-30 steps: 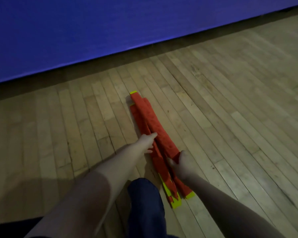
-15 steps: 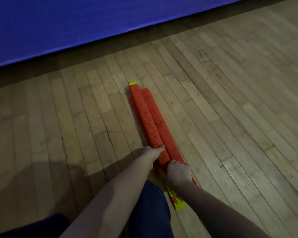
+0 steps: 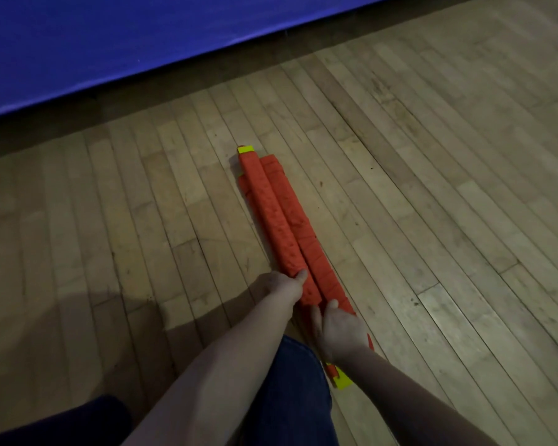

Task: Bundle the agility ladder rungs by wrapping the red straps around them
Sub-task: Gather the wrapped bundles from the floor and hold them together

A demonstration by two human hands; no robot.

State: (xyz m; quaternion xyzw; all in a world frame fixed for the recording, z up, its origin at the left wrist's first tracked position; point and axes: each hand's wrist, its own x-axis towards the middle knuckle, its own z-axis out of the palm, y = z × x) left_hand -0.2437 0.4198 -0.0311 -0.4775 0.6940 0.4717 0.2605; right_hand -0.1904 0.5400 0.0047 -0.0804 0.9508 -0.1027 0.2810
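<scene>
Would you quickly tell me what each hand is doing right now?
Left hand: grips the red-wrapped bundle.
Right hand: grips the same bundle, nearer its end.

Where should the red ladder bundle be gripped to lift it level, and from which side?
Probably mid-length on the ladder bundle, from above with the grip spanning its narrow width. It lies flat and long on the wooden floor, so the near end, where the left hand and right hand hold it, might let the far end droop.

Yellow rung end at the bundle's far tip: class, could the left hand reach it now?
Probably, with a stretch: nothing blocks the yellow end, but the left hand grips the bundle nearer in.
</scene>
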